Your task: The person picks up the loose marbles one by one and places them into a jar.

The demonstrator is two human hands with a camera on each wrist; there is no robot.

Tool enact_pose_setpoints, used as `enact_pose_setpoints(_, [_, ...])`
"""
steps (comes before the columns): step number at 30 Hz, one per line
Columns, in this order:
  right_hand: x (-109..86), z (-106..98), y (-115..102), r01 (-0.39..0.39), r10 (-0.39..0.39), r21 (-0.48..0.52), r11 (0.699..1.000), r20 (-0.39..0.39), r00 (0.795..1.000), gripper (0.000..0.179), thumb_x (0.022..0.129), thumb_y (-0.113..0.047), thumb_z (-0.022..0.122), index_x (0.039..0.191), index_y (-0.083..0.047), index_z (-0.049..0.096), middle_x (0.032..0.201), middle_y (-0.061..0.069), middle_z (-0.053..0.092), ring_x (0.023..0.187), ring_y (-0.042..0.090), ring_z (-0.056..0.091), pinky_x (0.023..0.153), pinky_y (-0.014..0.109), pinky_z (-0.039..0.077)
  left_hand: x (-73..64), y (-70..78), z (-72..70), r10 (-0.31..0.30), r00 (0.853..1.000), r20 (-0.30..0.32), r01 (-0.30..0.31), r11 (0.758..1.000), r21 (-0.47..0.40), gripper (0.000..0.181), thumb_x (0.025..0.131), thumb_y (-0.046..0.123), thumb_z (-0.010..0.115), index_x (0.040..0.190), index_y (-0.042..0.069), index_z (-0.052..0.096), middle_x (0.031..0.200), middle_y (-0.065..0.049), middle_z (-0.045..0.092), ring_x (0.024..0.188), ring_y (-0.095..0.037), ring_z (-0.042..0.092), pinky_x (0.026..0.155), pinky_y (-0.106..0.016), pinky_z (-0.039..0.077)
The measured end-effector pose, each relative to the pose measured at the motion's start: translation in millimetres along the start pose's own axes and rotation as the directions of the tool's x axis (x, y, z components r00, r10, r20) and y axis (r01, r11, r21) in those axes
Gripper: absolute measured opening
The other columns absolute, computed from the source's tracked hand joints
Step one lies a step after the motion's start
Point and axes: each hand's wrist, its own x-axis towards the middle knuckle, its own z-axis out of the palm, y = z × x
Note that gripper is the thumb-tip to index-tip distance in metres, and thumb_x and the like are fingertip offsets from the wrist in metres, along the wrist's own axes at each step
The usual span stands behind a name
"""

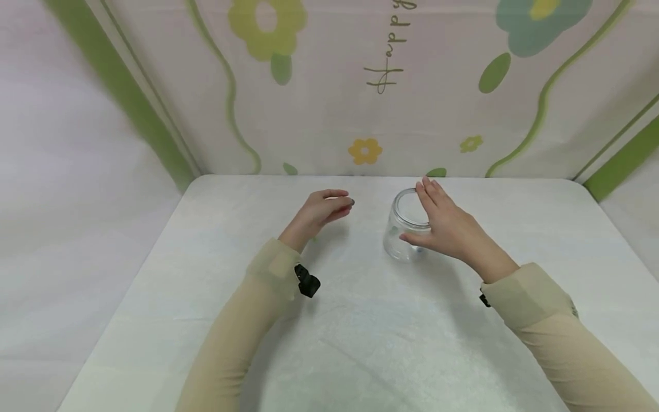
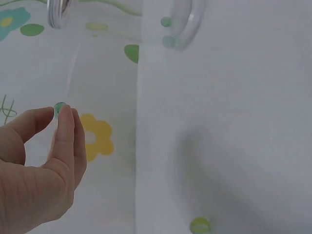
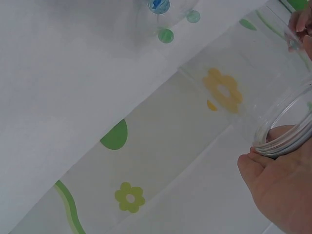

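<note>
A clear glass jar [image 1: 395, 247] stands upright on the white table, its round mouth facing up. Seen from the right wrist, a blue marble [image 3: 159, 5] and a green marble [image 3: 165, 35] lie at its bottom. My left hand [image 1: 320, 212], left of the jar and apart from it, pinches a small green glass marble [image 2: 59, 108] between thumb and fingertips. Against the jar's right side near the rim [image 3: 280, 141] rests my right hand [image 1: 450, 229], fingers straight and thumb spread across the front. A yellow-green marble [image 2: 200, 224] lies on the table near my left wrist.
The white-covered table [image 1: 360, 343] ends at a back wall cloth [image 1: 319, 114] printed with flowers. Green-banded cloth sides [image 1: 128, 109] rise at left and right. A black wrist camera [image 1: 308, 282] sits on the left sleeve.
</note>
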Motion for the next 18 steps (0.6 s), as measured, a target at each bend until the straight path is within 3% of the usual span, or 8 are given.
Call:
enact_pose_setpoints(5, [-3.2, 0, 5, -0.023, 0.023, -0.004, 1.000, 0.003, 1.000, 0.106, 0.084, -0.055, 0.064, 0.153, -0.001, 0.005, 0.162, 0.017, 0.000, 0.149, 0.035, 0.002, 0.109, 0.064, 0.031, -3.7, 13.8, 26.5, 0.056, 0.998, 0.024, -0.056, 0.998, -0.002, 0.036, 0.092, 0.008, 0.063, 0.127, 0.003, 0.056, 0.118, -0.013, 0.064, 0.098, -0.015, 0.064, 0.089, -0.021, 0.056])
enact_pose_setpoints(12, [-3.9, -2, 8, -0.039, 0.039, -0.015, 0.999, 0.004, 0.999, 0.106, 0.084, -0.055, 0.064, 0.153, -0.001, 0.004, 0.162, 0.016, -0.001, 0.149, 0.035, 0.002, 0.108, 0.065, 0.032, -11.9, 20.7, 55.9, 0.123, 0.987, 0.102, -0.123, 0.992, -0.007, 0.036, 0.092, 0.009, 0.063, 0.126, 0.003, 0.056, 0.123, -0.016, 0.063, 0.112, -0.024, 0.063, 0.094, -0.025, 0.054])
enact_pose_setpoints(18, [-3.7, -2, 9, -0.035, 0.035, -0.010, 0.999, -0.004, 0.999, 0.105, 0.084, -0.053, 0.065, 0.153, -0.001, 0.005, 0.162, 0.016, -0.001, 0.149, 0.036, 0.003, 0.105, 0.066, 0.034, -16.1, 20.8, 71.8, 0.164, 0.976, 0.142, -0.166, 0.986, 0.001, 0.036, 0.091, 0.010, 0.064, 0.126, 0.003, 0.056, 0.121, -0.017, 0.063, 0.097, -0.014, 0.065, 0.092, -0.024, 0.055])
